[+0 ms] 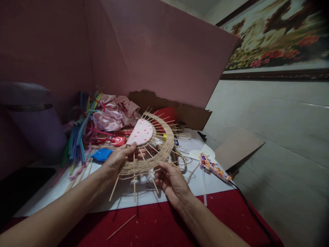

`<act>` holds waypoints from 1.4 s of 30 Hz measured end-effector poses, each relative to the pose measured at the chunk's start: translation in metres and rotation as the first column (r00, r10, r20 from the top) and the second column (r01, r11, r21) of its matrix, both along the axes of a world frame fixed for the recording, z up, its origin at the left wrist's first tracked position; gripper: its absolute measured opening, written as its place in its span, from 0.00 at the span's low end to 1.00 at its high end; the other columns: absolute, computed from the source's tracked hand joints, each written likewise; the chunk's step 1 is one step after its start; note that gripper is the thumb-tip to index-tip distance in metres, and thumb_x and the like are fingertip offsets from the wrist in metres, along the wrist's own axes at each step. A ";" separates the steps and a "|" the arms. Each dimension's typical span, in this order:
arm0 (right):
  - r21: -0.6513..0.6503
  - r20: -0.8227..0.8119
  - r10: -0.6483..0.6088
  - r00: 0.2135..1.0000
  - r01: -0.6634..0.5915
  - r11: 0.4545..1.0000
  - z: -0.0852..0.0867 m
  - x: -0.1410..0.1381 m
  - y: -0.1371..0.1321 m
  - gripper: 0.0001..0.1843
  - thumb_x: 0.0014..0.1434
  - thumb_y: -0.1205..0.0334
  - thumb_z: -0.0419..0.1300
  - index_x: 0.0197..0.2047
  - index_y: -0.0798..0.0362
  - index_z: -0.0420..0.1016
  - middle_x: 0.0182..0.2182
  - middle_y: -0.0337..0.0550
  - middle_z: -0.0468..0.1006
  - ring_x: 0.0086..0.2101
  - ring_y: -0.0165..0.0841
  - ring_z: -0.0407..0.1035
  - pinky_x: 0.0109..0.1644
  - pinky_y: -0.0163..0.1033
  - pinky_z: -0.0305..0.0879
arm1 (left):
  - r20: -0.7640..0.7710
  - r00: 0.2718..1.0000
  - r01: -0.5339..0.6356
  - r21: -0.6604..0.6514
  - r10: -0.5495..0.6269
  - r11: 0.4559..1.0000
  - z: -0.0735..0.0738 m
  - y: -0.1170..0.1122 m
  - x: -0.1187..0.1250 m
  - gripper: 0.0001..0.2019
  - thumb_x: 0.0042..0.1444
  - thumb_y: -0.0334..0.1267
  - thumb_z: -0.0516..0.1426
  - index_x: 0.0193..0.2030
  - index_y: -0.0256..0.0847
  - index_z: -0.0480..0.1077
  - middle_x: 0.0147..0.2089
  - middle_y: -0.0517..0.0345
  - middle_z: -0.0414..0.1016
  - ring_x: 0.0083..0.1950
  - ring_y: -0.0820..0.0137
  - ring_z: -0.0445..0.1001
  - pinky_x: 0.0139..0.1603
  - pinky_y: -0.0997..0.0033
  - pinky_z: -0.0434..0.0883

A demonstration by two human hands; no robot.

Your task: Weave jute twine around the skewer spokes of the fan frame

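I hold a round woven piece (164,151) over the table: thin wooden sticks fan out from a pink dotted centre (141,132), with jute twine wound through them in a wide band. My left hand (119,157) grips its lower left rim, thumb on top near the pink centre. My right hand (171,178) is closed at the lower edge, fingers pinching among the sticks and twine. A loose loop of twine (183,161) hangs to the right of the piece.
A white sheet (144,195) covers a red tablecloth (159,226). A floral-patterned glue gun (214,168) with black cord lies at right. Coloured pipe cleaners (79,137), pink cloth (113,113) and a cardboard box (190,115) sit behind. One loose stick (120,227) lies on the red cloth.
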State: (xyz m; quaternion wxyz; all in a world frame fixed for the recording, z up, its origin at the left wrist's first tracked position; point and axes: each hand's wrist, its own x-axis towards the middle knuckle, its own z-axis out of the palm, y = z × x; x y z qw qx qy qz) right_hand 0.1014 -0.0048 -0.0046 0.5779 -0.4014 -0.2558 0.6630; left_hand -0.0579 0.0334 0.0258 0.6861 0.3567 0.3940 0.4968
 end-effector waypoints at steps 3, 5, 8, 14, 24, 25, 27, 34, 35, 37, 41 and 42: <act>0.002 0.000 0.000 1.000 0.000 1.000 0.000 0.000 0.000 0.08 0.44 0.63 0.62 0.28 0.58 0.69 0.20 0.37 0.70 0.19 0.24 0.63 0.19 0.28 0.62 | -0.003 1.000 -0.018 -0.007 0.018 1.000 -0.001 0.002 0.000 0.11 0.49 0.36 0.57 0.37 0.30 0.69 0.24 0.49 0.76 0.22 0.66 0.73 0.24 0.69 0.70; 0.004 0.000 0.008 1.000 -0.008 1.000 0.000 0.000 0.000 0.08 0.44 0.64 0.62 0.27 0.58 0.69 0.20 0.37 0.69 0.19 0.23 0.62 0.19 0.28 0.61 | -0.004 0.999 -0.050 0.001 0.050 0.999 -0.002 0.003 0.000 0.10 0.50 0.35 0.57 0.37 0.30 0.69 0.25 0.49 0.76 0.23 0.67 0.74 0.24 0.70 0.70; 0.019 0.001 0.016 1.000 -0.016 1.000 -0.001 -0.001 0.001 0.08 0.44 0.64 0.62 0.26 0.59 0.69 0.20 0.37 0.69 0.19 0.23 0.61 0.19 0.28 0.61 | 0.003 0.996 -0.086 0.028 0.086 0.996 -0.004 0.003 0.001 0.09 0.50 0.34 0.57 0.37 0.31 0.68 0.28 0.48 0.76 0.25 0.67 0.74 0.26 0.70 0.71; 0.051 0.013 0.018 1.000 -0.019 0.998 -0.003 0.000 0.003 0.08 0.45 0.64 0.62 0.26 0.60 0.69 0.20 0.37 0.69 0.19 0.23 0.61 0.19 0.28 0.62 | -0.024 0.999 -0.038 -0.028 0.037 0.999 -0.005 0.004 -0.001 0.11 0.51 0.38 0.56 0.38 0.31 0.68 0.28 0.47 0.76 0.27 0.65 0.75 0.29 0.66 0.72; 0.080 0.008 0.014 1.000 -0.015 0.997 -0.001 -0.002 0.001 0.07 0.46 0.65 0.62 0.26 0.61 0.69 0.20 0.37 0.68 0.19 0.22 0.61 0.20 0.27 0.61 | 0.062 0.998 -0.013 -0.006 0.014 1.000 -0.006 0.005 -0.004 0.10 0.47 0.37 0.59 0.35 0.32 0.70 0.25 0.51 0.76 0.26 0.65 0.74 0.24 0.70 0.70; 0.073 -0.002 0.014 1.000 -0.014 0.997 -0.001 -0.002 0.001 0.07 0.46 0.65 0.62 0.26 0.60 0.69 0.19 0.37 0.68 0.19 0.22 0.61 0.20 0.28 0.61 | 0.070 0.998 -0.010 -0.009 0.010 1.000 -0.007 0.005 -0.004 0.11 0.47 0.37 0.59 0.36 0.32 0.70 0.25 0.51 0.76 0.26 0.65 0.74 0.25 0.69 0.70; 0.064 -0.023 0.019 1.000 -0.018 0.998 -0.001 -0.002 -0.001 0.07 0.46 0.64 0.62 0.27 0.60 0.69 0.20 0.37 0.68 0.20 0.23 0.62 0.20 0.28 0.62 | 0.075 0.997 0.006 -0.017 -0.004 1.000 -0.008 0.006 -0.005 0.11 0.47 0.37 0.59 0.36 0.32 0.70 0.26 0.51 0.76 0.26 0.66 0.74 0.25 0.68 0.71; 0.017 -0.078 -0.086 0.993 0.087 0.996 0.003 0.001 0.000 0.11 0.44 0.61 0.64 0.31 0.56 0.71 0.24 0.37 0.70 0.22 0.24 0.64 0.22 0.29 0.63 | 0.081 0.997 0.004 -0.057 0.001 0.998 -0.008 0.007 -0.007 0.10 0.50 0.36 0.57 0.35 0.30 0.71 0.27 0.49 0.76 0.26 0.67 0.74 0.28 0.68 0.72; 0.001 -0.079 -0.108 0.991 0.108 0.994 0.004 0.001 0.001 0.11 0.44 0.61 0.64 0.30 0.56 0.71 0.23 0.36 0.70 0.22 0.24 0.64 0.21 0.28 0.62 | 0.081 0.997 -0.003 -0.050 0.007 0.999 -0.009 0.007 -0.007 0.09 0.50 0.36 0.57 0.35 0.30 0.71 0.27 0.49 0.76 0.26 0.67 0.74 0.27 0.68 0.72; -0.021 -0.073 -0.132 0.988 0.131 0.991 0.004 0.002 0.001 0.09 0.43 0.61 0.64 0.29 0.56 0.71 0.22 0.36 0.70 0.21 0.23 0.63 0.20 0.28 0.61 | 0.084 0.996 -0.019 -0.028 0.021 0.999 -0.011 0.008 -0.006 0.09 0.50 0.34 0.57 0.36 0.30 0.70 0.28 0.48 0.76 0.27 0.67 0.74 0.27 0.68 0.73; 0.007 -0.067 -0.161 0.985 0.162 0.987 0.003 0.003 0.002 0.07 0.43 0.64 0.64 0.26 0.55 0.70 0.21 0.34 0.69 0.20 0.22 0.61 0.20 0.27 0.60 | 0.069 0.998 -0.014 0.006 0.014 1.000 -0.012 0.008 -0.004 0.09 0.49 0.34 0.57 0.37 0.31 0.70 0.30 0.47 0.76 0.27 0.66 0.74 0.27 0.68 0.73; 0.018 -0.065 -0.164 0.984 0.165 0.986 0.003 0.003 0.002 0.07 0.43 0.64 0.64 0.26 0.55 0.69 0.20 0.34 0.68 0.20 0.22 0.61 0.20 0.27 0.60 | 0.058 0.998 -0.015 -0.003 0.015 1.000 -0.011 0.008 -0.004 0.09 0.50 0.34 0.57 0.36 0.31 0.70 0.29 0.47 0.76 0.27 0.67 0.74 0.27 0.68 0.73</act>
